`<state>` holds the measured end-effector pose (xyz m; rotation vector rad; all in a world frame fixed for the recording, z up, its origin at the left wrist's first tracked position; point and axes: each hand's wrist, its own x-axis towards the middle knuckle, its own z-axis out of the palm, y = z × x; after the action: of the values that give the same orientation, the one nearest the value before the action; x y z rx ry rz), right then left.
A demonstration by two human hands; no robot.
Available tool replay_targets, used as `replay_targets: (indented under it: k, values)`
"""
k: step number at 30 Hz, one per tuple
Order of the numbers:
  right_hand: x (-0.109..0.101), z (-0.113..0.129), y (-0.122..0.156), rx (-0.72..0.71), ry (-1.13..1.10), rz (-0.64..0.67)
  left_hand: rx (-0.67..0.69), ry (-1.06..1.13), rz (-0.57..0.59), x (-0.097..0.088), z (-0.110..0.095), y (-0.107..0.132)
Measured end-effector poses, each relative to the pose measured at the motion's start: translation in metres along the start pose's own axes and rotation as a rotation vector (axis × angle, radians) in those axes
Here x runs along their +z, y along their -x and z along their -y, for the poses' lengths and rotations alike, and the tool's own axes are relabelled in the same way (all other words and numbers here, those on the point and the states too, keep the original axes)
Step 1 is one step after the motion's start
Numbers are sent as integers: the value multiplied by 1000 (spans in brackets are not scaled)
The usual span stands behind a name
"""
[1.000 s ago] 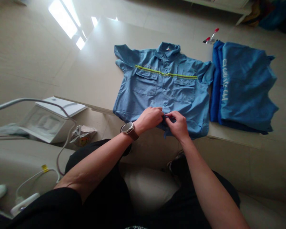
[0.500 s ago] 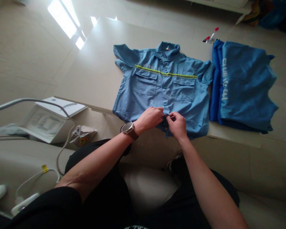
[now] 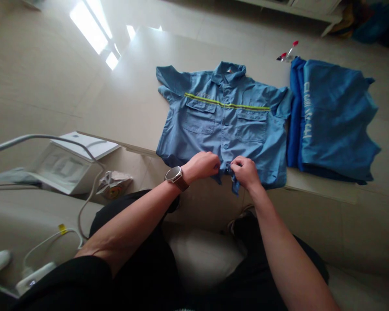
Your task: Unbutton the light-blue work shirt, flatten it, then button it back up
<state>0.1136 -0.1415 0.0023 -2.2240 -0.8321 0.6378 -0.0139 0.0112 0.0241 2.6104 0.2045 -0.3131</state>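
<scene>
A light blue short-sleeved work shirt [image 3: 201, 129] with a yellow chest stripe and two pockets lies face up on a pale table [image 3: 132, 95], collar away from me. My left hand [image 3: 202, 165], with a watch on its wrist, pinches the left side of the shirt's front opening at the hem. My right hand [image 3: 245, 171] pinches the right side of the opening beside it. Both hands are closed on the fabric at the table's near edge, where the hem hangs slightly over.
A stack of darker blue folded garments [image 3: 333, 116] lies right of the shirt. Small red-capped items [image 3: 287, 52] sit behind the stack. Left of the table stand a white box-like unit [image 3: 74, 162], a hose and cords, and a crumpled bag [image 3: 113, 183] on the floor.
Both hands have slid down the shirt front toward the hem and the near table edge. The view tilted slightly, so the shirt sits lower in the picture.
</scene>
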Motion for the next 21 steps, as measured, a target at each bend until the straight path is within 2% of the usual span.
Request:
replay_targets:
  k: [2,4,9,13,15,17,19,21]
  values:
    - [-1,-1,1,63,37,144,-12,3,41,3,2,0]
    - [-2,-3,0,122,-15,273,-26,-9,34,5,3,0]
    - [-8,3,3,209,-435,527,-181,-50,-67,8,-2,-3]
    - [-15,12,9,142,-644,633,-342,-35,-114,15,-7,-4]
    - [-18,16,11,98,-710,630,-398,-24,-138,19,-8,-5]
    - [-21,16,11,71,-769,551,-424,-16,-155,22,-7,-5]
    - [-22,12,8,64,-812,384,-423,-18,-164,23,-6,-4]
    - [-21,4,2,103,-798,158,-409,-20,-168,22,-4,-4]
